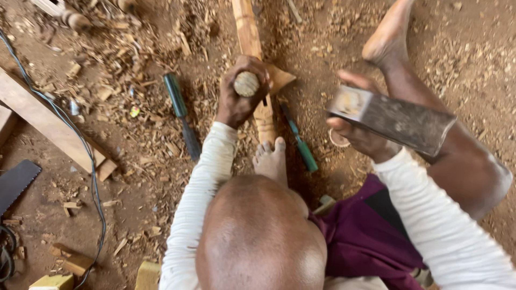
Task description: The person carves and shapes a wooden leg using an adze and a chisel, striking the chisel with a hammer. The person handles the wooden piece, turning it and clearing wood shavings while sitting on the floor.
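Note:
My left hand [236,102] is closed around a chisel with a round wooden handle end [246,84], held upright on a long carved wooden piece [248,32] that lies on the dirt floor. My right hand [361,137] grips a dark rectangular wooden mallet block [395,121], raised to the right of the chisel and apart from it. One bare foot [271,160] rests on the near end of the carved piece. The other foot [388,36] is lifted at the upper right. The chisel's blade is hidden behind my left hand.
Two green-handled chisels lie on the floor, one left of the carving [180,110] and one right of it [301,144]. A plank [48,121], a blue cable [86,156] and a dark saw blade [16,182] are at the left. Wood chips cover the ground.

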